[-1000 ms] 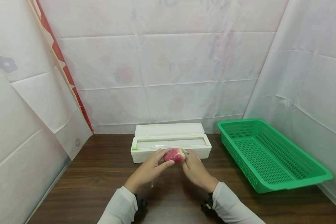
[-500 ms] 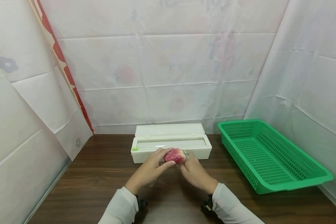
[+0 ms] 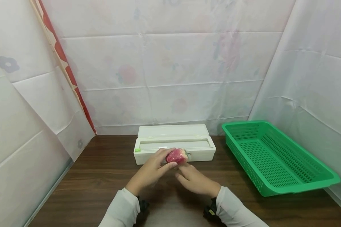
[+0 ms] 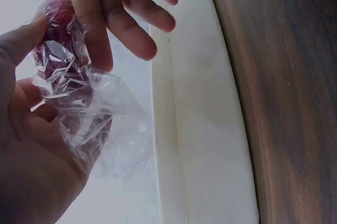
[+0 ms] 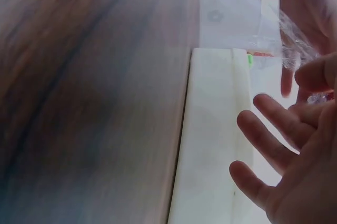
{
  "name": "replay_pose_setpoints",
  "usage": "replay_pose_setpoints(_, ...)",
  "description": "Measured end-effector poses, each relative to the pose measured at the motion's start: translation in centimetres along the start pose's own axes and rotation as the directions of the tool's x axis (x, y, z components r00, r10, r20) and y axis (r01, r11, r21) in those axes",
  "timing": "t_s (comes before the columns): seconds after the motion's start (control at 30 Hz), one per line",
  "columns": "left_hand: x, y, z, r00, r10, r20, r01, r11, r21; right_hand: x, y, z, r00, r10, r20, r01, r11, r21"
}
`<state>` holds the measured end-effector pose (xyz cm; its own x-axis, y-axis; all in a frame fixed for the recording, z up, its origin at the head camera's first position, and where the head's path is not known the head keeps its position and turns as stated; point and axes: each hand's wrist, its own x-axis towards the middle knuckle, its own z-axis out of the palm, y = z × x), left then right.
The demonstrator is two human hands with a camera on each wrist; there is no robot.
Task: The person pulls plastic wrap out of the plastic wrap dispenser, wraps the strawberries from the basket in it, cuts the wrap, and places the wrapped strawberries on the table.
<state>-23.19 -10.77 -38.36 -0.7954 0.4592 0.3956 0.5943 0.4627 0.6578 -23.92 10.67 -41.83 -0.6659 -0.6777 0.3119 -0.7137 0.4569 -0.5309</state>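
A red fruit (image 3: 176, 156) with a pale end and green leaves, rather like a strawberry, is wrapped in clear cling film. My left hand (image 3: 151, 170) grips it between thumb and fingers, above the table. Loose film (image 4: 113, 124) trails from the fruit over the left palm in the left wrist view. My right hand (image 3: 197, 180) is just below and right of the fruit, its fingers spread (image 5: 268, 140). Whether a right fingertip touches the wrap cannot be made out. Behind both hands stands a white cling film dispenser (image 3: 203, 155), its lid (image 3: 173, 130) raised.
On the dispenser's left end sits a green slide cutter (image 3: 137, 150). A green perforated basket (image 3: 244, 167) occupies the right side of the brown wooden table (image 3: 102, 183). White printed sheets (image 3: 187, 63) enclose the back and sides.
My right hand has moved down and left from the fruit's leafy end to beneath it, its fingers straightening. The leafy end now shows more. My left hand keeps its grip, nearly still.
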Motion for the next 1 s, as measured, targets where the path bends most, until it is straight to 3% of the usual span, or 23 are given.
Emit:
replay_pose_setpoints(0.23, 0.0, -0.1, 0.1, 1.000, -0.002, 0.028, 0.002, 1.000, 0.012, 0.0, 0.1, 0.3, 0.999, -0.053, 0.005, 0.053, 0.991, -0.122)
replay_pose_setpoints(0.4, -0.1, 0.0, -0.3, 0.999, -0.048, 0.021, 0.049, 0.998, -0.032, 0.1, 0.4, -0.3, 0.999, -0.053, -0.003, 0.053, 0.999, 0.001)
replay_pose_setpoints(0.5, -0.1, 0.1, -0.6, 0.999, -0.050, 0.012, 0.050, 0.998, -0.047, 0.0, 0.8, -0.9, 0.999, 0.026, -0.044, -0.021, 0.992, 0.122)
replay_pose_setpoints(0.6, -0.1, 0.1, -1.0, 0.999, -0.045, 0.011, 0.046, 0.998, -0.036, 0.0, 1.1, -1.6, 0.985, 0.118, -0.125, -0.096, 0.980, 0.172)
replay_pose_setpoints(0.77, -0.1, 0.1, -1.1, 0.999, -0.033, 0.023, 0.033, 0.999, -0.017, -0.2, 1.2, -2.7, 0.963, 0.169, -0.211, -0.136, 0.978, 0.160)
replay_pose_setpoints(1.0, -0.1, 0.1, -1.0, 0.997, 0.028, 0.073, -0.028, 1.000, -0.006, -0.1, 0.8, -3.5, 0.974, 0.126, -0.187, -0.098, 0.983, 0.155)
